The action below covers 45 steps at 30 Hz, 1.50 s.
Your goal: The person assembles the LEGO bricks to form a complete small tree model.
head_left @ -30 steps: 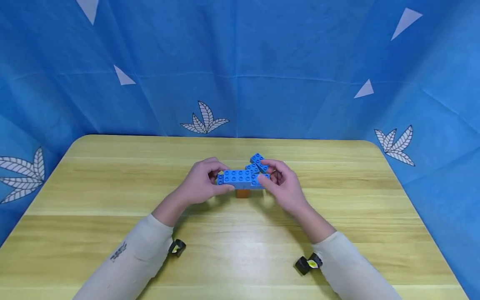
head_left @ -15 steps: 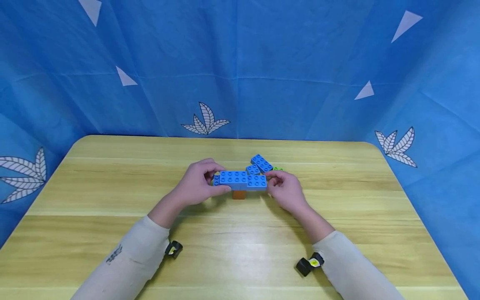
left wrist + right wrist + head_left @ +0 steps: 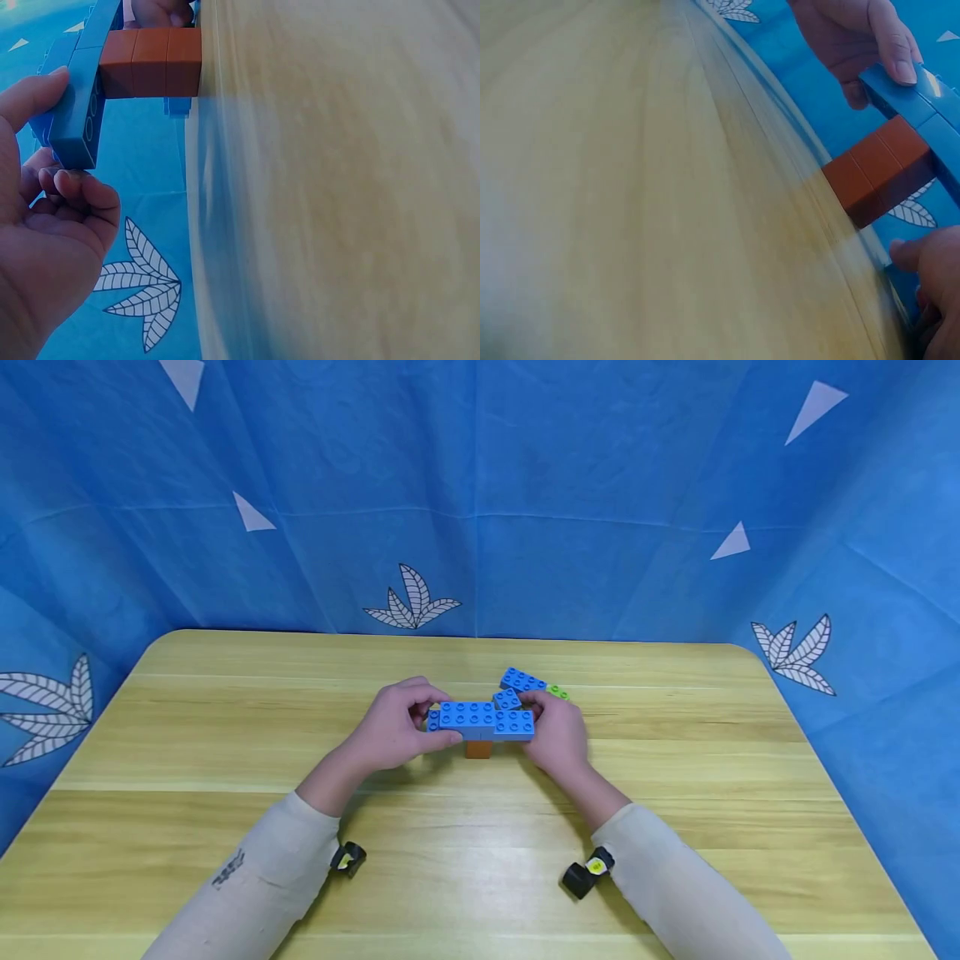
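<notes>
From the head, the left hand (image 3: 393,727) pinches the blue bar (image 3: 472,721) on top of orange blocks (image 3: 478,749); I can't tell if the right hand (image 3: 558,735), near the bar, grips anything. The left wrist view shows three stacked; in the right wrist view they stand on the table (image 3: 645,195).

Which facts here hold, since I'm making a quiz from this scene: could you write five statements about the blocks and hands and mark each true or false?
1. The left hand holds one end of the blue beam. True.
2. The beam lies flat on the table. False: an orange column stands under it.
3. The column consists of three blocks. True.
4. Nothing lies beyond the beam. False: a green block and a studded blue block lie there.
5. The right hand is close to the beam's right end. True.
</notes>
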Available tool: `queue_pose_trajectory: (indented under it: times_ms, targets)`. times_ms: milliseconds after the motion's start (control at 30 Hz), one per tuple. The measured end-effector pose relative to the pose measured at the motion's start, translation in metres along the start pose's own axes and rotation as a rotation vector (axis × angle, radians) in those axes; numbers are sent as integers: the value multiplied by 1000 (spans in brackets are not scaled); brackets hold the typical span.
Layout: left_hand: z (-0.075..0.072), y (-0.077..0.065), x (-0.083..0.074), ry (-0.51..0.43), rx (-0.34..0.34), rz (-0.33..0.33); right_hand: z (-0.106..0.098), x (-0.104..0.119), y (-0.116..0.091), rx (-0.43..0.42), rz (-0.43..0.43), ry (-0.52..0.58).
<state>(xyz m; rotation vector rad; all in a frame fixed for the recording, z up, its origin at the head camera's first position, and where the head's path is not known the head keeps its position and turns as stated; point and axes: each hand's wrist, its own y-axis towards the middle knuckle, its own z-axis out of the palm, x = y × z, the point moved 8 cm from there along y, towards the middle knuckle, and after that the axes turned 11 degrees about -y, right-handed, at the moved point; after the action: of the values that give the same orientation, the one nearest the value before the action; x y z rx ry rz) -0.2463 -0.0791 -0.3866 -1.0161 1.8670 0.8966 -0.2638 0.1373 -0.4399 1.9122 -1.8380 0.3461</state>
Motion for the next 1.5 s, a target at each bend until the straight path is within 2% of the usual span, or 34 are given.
queue_pose_trajectory:
  times_ms: [100,167,300,467,533,633,800,967,1167,1500]
  targets:
    - [0,0,0,3,0,3,0,-1,1,-8,4,11]
    - [0,1,0,4,1,2,-1,-2,1,-10,-14,64]
    - [0,2,0,1,5,-3,-7,-8,3,10,-45,271]
    - [0,1,1,3,7,-11,-13,-19,-2,108,-18,514]
    - [0,1,2,5,9,-13,-17,-22,-5,130,-7,568]
    - [1,2,2,3,12,-12,-27,-26,-9,119,6,627]
    - [1,1,2,-1,13,-13,-43,-24,-13,99,-5,686]
    - [1,1,1,-5,12,-19,-52,-10,-18,120,-125,675]
    - [1,1,1,-9,9,-21,-54,9,-23,180,-263,666]
    - [2,1,2,-32,2,-27,-52,22,-24,244,-349,630]
